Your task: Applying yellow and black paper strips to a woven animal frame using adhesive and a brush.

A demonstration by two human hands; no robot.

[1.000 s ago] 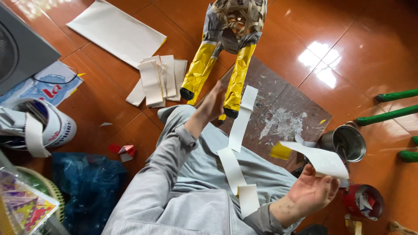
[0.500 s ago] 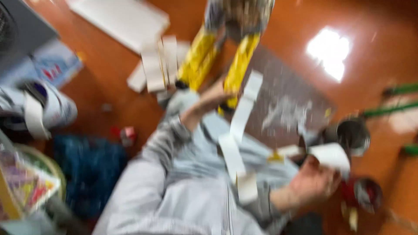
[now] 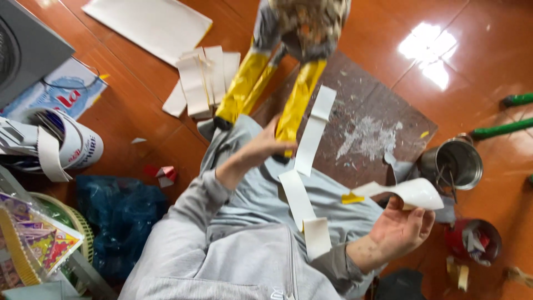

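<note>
My left hand point(image 3: 266, 145) touches a figure with shiny yellow legs point(image 3: 297, 105) and a brown speckled body point(image 3: 311, 19). My right hand point(image 3: 401, 228) holds a white paper strip point(image 3: 413, 191) with a small yellow piece. More white strips point(image 3: 313, 130) lie on my light grey trousers point(image 3: 250, 194). The floor point(image 3: 488, 50) is glossy orange-red, the board point(image 3: 377, 116) dark brown with white stains. The tin point(image 3: 452, 161) is silver-coloured.

Light grey zip-front sweatshirt, long sleeves with ribbed cuffs; grey trousers; hands bare.
</note>
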